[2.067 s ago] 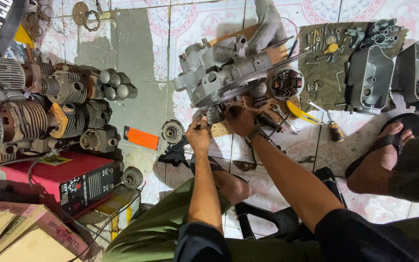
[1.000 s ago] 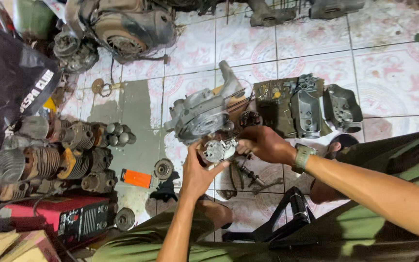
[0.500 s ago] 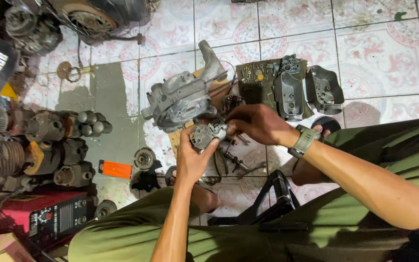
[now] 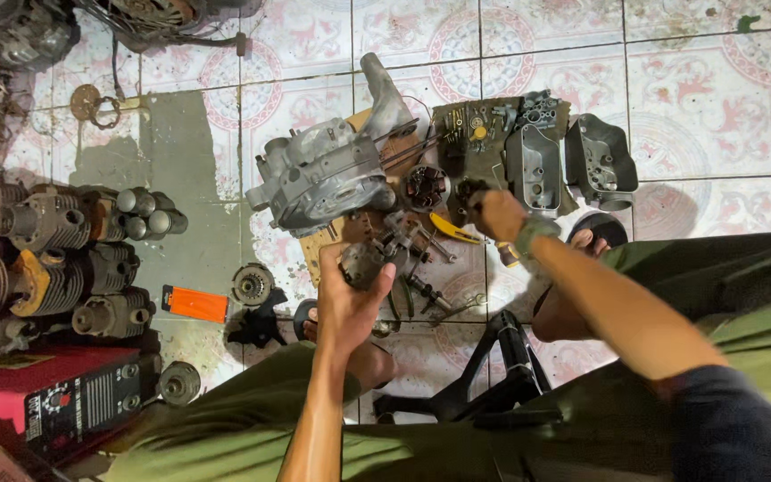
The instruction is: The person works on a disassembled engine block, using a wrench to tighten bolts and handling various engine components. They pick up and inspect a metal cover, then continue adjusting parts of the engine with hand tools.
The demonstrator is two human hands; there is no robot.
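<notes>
The left hand is wrapped tight around a small, dark, greasy metal part, held just at 6 o'clock from the big grey engine case. The right hand is curled shut at 3 o'clock, but I cannot tell what it pinches.

Left hand raised, fingers clenched; right hand fisted (watch on wrist).

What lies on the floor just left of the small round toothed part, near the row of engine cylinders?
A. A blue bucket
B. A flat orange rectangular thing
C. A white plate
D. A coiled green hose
B: a flat orange rectangular thing lies on the grey floor patch, just left of the small round toothed part and right of the engine cylinders; no bucket, hose or plate shows there.
</notes>
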